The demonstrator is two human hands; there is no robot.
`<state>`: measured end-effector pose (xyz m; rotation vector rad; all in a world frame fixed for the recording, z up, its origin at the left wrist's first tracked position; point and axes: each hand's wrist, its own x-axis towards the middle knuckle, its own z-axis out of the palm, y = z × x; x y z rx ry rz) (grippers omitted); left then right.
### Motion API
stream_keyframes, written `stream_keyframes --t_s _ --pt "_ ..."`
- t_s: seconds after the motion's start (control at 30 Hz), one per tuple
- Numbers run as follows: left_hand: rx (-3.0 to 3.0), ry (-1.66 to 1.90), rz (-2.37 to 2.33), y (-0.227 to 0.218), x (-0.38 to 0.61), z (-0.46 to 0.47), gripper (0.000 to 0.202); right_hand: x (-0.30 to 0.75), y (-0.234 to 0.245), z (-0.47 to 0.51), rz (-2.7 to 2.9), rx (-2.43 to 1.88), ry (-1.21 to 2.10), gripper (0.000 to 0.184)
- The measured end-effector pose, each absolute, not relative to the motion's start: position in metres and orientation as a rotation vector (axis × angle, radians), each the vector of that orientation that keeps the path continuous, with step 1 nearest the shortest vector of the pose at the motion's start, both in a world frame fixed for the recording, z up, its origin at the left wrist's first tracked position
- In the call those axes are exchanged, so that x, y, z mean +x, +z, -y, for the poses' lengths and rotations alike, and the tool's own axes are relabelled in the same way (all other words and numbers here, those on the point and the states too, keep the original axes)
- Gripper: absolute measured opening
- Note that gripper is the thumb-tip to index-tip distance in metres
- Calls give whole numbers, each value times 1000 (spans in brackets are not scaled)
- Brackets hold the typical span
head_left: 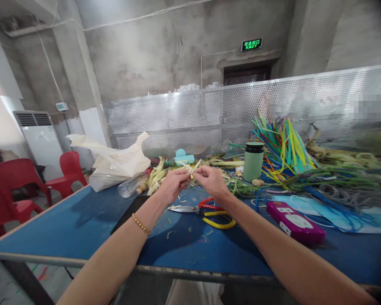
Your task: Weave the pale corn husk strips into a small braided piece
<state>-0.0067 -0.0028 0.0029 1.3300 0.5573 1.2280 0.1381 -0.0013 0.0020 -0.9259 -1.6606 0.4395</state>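
Observation:
My left hand (177, 183) and my right hand (210, 180) meet over the middle of the table, each pinched closed. Between their fingertips is a small pale piece of corn husk (192, 168), its shape partly hidden by the fingers. Below the hands lie scissors (186, 209) with silver blades; one handle is red, and a yellow handle (221, 223) rests beside it. Behind my left hand sits a heap of corn husks (158, 174). Small husk scraps (170, 234) are scattered on the blue tabletop (190, 250).
A white plastic bag (120, 163) and a clear bottle (131, 186) stand left. Rightward are a green canister (253, 163), colourful pipe cleaners (288, 148), a purple box (295, 223), blue masks (343, 214) and wires. A perforated metal screen (178, 118) runs behind; red chairs (17, 178) stand left.

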Motion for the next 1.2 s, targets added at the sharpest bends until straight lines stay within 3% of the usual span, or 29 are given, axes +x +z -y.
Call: stream_keyframes --t_s 0.7,1.1,1.2 --pt "1279 1216 -471 7 -8 6 8 134 -6 -6 1595 -869 477 26" --pt "1301 1328 -634 3 -7 5 31 135 6 13 1818 -1057 214 34" --pt "1310 1292 -638 3 -10 4 31 146 15 16 1792 -1052 -52 33"
